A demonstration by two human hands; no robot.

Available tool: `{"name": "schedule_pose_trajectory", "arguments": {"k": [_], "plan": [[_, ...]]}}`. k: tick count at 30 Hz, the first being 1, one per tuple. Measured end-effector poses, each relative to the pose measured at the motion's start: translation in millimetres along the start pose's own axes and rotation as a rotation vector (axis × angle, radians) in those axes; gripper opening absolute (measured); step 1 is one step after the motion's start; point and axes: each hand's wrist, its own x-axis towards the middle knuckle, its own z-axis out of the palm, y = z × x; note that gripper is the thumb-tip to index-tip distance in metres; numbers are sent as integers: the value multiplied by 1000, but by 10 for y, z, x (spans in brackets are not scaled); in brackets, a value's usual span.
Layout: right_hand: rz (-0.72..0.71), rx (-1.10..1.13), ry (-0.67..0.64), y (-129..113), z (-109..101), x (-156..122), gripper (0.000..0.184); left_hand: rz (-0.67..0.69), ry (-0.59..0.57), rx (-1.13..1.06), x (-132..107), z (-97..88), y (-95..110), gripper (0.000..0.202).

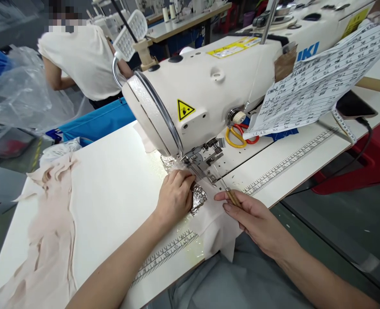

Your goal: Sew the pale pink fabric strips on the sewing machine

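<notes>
My left hand (176, 194) is at the sewing machine (202, 86), just in front of the needle area. Its fingers are curled down and closed on the pale pink fabric (217, 231), the fingertips partly hidden. Beside those fingers shows a crinkled silver foil-like piece (198, 198), lying along the cloth. In my right hand (252, 216) is an awl (233, 197) with a wooden handle and a thin metal shaft. The shaft points up and left toward the presser foot (212, 178). Fabric hangs over the table's front edge near my lap.
More pale pink fabric (53, 223) lies along the table's left side. Yellow- and red-handled scissors (241, 135) rest behind the needle area. A handwritten sheet (315, 86) leans at the right, near a phone (356, 104). A person in a white top (80, 60) sits beyond the table.
</notes>
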Motion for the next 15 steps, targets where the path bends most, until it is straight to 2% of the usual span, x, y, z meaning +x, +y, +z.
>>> {"name": "schedule_pose_trajectory", "arguments": {"k": [3,6,9,15], "plan": [[-127,-210,32,1,-68,19,32,-6,19,5,6,6,24,31],[-184,-296,11,0,-50,33,32,-1,23,42,15,9,29,29],[-227,-372,-21,-14,5,51,29,-6,-8,78,22,10,12,30],[-333,-516,5,-67,65,128,28,-104,-88,145,30,32,-20,35]]}}
